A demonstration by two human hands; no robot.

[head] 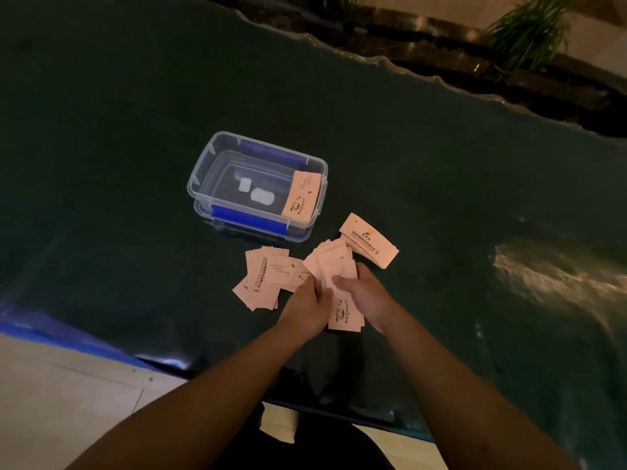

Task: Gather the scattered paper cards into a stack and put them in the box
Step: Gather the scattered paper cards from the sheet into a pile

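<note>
A clear plastic box [203, 171] with blue latches stands on the dark table, and a pale pink card stack [302, 196] leans inside its right end. Both hands meet just below it. My left hand [310, 305] and my right hand [364, 293] together grip a fanned bundle of pink cards [336, 266], whose lower end [344, 315] pokes out between the wrists. Several loose cards [264, 279] lie spread to the left of my hands. Another small pile of cards [368, 244] lies just beyond my right hand.
The dark green table [118, 113] has a wavy far edge, with a dark planter ledge and a green plant [529, 32] behind it. A blue strip [61, 330] runs along the near edge above pale floor tiles [68, 395]. A bright reflection [556, 276] shines at right.
</note>
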